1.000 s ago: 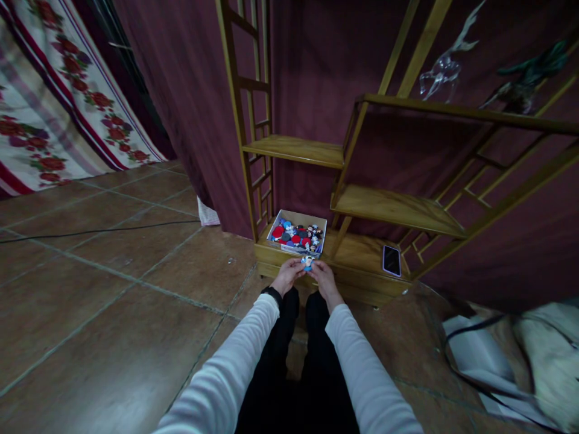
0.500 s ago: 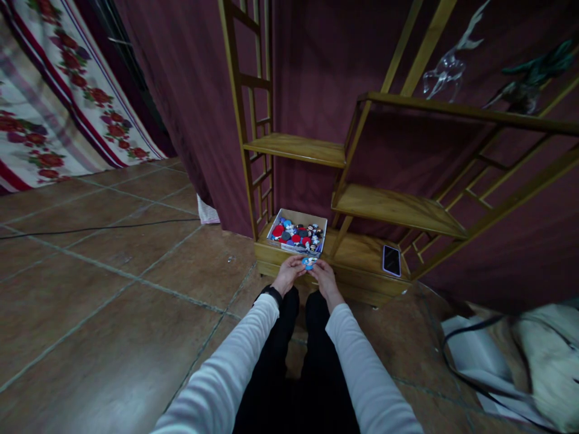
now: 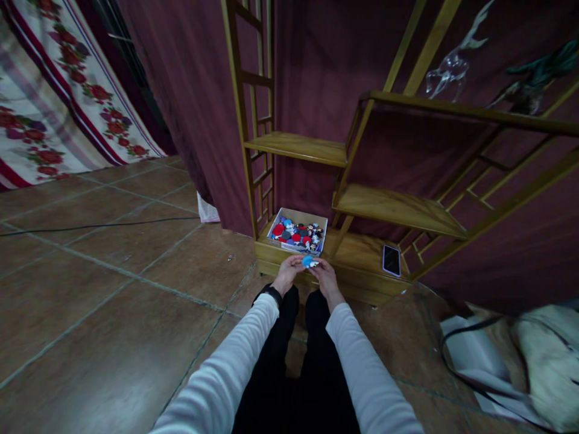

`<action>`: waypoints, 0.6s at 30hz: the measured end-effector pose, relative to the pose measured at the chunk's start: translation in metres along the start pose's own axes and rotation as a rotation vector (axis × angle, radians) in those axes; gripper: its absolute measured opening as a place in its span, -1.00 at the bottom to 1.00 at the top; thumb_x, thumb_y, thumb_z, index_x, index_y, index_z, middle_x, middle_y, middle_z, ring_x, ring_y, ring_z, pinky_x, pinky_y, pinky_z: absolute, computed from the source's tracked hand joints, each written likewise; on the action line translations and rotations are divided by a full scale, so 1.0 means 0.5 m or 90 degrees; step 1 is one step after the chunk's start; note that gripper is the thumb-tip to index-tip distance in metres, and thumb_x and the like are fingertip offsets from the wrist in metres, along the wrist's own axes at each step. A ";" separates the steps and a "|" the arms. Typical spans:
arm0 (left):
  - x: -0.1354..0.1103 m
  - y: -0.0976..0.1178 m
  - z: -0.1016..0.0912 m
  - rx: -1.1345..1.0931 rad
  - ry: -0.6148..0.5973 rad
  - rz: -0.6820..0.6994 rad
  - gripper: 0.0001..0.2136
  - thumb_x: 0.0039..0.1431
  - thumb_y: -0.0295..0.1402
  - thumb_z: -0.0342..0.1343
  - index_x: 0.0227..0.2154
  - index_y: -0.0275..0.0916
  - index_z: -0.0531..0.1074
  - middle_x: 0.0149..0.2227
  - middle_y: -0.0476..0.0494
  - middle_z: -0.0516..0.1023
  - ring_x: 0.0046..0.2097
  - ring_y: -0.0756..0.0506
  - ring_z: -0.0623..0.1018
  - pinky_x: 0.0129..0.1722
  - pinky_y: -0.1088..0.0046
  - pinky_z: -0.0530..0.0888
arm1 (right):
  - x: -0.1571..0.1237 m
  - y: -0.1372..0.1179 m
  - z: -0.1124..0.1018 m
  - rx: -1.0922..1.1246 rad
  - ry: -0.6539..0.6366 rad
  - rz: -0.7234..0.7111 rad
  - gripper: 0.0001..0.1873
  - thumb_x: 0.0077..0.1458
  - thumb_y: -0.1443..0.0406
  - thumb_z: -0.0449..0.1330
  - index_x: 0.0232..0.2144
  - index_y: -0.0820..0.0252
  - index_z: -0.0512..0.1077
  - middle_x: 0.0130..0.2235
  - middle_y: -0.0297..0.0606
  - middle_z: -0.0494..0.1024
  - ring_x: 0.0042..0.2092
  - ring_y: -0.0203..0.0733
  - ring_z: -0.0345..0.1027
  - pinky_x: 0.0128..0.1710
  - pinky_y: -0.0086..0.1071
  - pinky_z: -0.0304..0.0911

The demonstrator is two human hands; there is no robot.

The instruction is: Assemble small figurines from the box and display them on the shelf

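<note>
One blue toy (image 3: pixel 309 261) is out of the box (image 3: pixel 302 215), and I grip it between my left hand (image 3: pixel 288 272) and right hand (image 3: pixel 324 276), fingertips meeting, arms stretched forward and low, just before the bottom shelf (image 3: pixel 362 250), while many toys (image 3: pixel 296 232) lie in that box.

a phone (image 3: pixel 391 260) lies on the wooden shelf (image 3: pixel 359 248).

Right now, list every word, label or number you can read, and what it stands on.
No text here can be read.
The blue piece between left hand and right hand: any print too small.
The box of small figures: markings blurred.
The phone: screen dark, no text shows.
</note>
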State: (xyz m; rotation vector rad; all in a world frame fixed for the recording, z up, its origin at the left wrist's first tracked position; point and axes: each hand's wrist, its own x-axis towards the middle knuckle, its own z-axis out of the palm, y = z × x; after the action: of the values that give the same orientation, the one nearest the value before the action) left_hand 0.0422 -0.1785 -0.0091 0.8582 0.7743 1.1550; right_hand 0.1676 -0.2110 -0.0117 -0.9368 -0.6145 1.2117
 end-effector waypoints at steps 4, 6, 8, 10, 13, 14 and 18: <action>0.002 -0.003 -0.003 -0.001 0.001 -0.015 -0.66 -0.34 -0.55 0.29 -0.36 -0.32 0.49 -0.45 -0.06 0.53 -0.42 0.03 0.48 -0.35 0.52 0.37 | 0.003 0.004 -0.004 -0.016 -0.005 0.001 -0.76 -0.30 0.29 0.33 -0.45 0.16 0.45 -0.37 -0.35 0.54 -0.29 -0.24 0.41 -0.15 -0.25 0.32; 0.003 -0.004 -0.004 -0.006 0.001 -0.031 -0.64 -0.32 -0.54 0.29 -0.31 -0.31 0.48 -0.46 -0.06 0.52 -0.44 0.04 0.47 -0.37 0.53 0.37 | 0.005 0.007 -0.005 -0.029 0.011 0.004 -0.75 -0.30 0.26 0.34 -0.45 0.17 0.45 -0.39 -0.35 0.53 -0.32 -0.26 0.40 -0.19 -0.28 0.33; 0.004 -0.005 -0.004 -0.013 -0.004 -0.048 -0.61 -0.29 -0.53 0.30 -0.27 -0.31 0.47 -0.47 -0.06 0.52 -0.45 0.04 0.47 -0.37 0.52 0.38 | 0.006 0.009 -0.005 -0.037 0.028 0.007 -0.74 -0.29 0.25 0.34 -0.45 0.17 0.45 -0.40 -0.35 0.53 -0.36 -0.29 0.39 -0.24 -0.32 0.33; 0.006 -0.005 -0.004 -0.020 -0.012 -0.062 -0.61 -0.27 -0.51 0.30 -0.25 -0.31 0.47 -0.47 -0.07 0.51 -0.44 0.04 0.48 -0.36 0.52 0.39 | 0.007 0.011 -0.005 -0.046 0.035 0.011 -0.74 -0.29 0.22 0.34 -0.45 0.18 0.45 -0.40 -0.34 0.53 -0.38 -0.30 0.39 -0.29 -0.35 0.32; 0.007 -0.005 -0.004 -0.031 -0.010 -0.075 -0.66 -0.25 -0.49 0.32 -0.30 -0.32 0.47 -0.45 -0.08 0.51 -0.44 0.05 0.48 -0.36 0.53 0.40 | 0.008 0.013 -0.005 -0.056 0.037 0.011 -0.73 -0.27 0.21 0.33 -0.44 0.18 0.46 -0.40 -0.32 0.54 -0.41 -0.30 0.38 -0.34 -0.37 0.32; 0.007 -0.005 -0.004 -0.035 -0.007 -0.078 -0.67 -0.25 -0.48 0.32 -0.31 -0.32 0.47 -0.44 -0.09 0.52 -0.44 0.05 0.48 -0.36 0.53 0.40 | 0.009 0.014 -0.005 -0.056 0.041 0.011 -0.73 -0.27 0.21 0.33 -0.43 0.19 0.46 -0.40 -0.31 0.54 -0.42 -0.30 0.38 -0.35 -0.38 0.32; 0.006 -0.004 -0.003 -0.037 -0.004 -0.091 -0.71 -0.22 -0.46 0.32 -0.34 -0.34 0.48 -0.39 -0.13 0.53 -0.42 0.05 0.49 -0.36 0.53 0.41 | 0.009 0.015 -0.006 -0.048 0.051 0.016 -0.72 -0.28 0.23 0.33 -0.42 0.20 0.48 -0.40 -0.29 0.55 -0.43 -0.30 0.39 -0.37 -0.38 0.32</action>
State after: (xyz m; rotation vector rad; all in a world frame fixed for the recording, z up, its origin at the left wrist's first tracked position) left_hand 0.0425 -0.1758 -0.0119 0.7452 0.7805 1.0423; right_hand 0.1676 -0.2069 -0.0203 -1.0543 -0.5898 1.1750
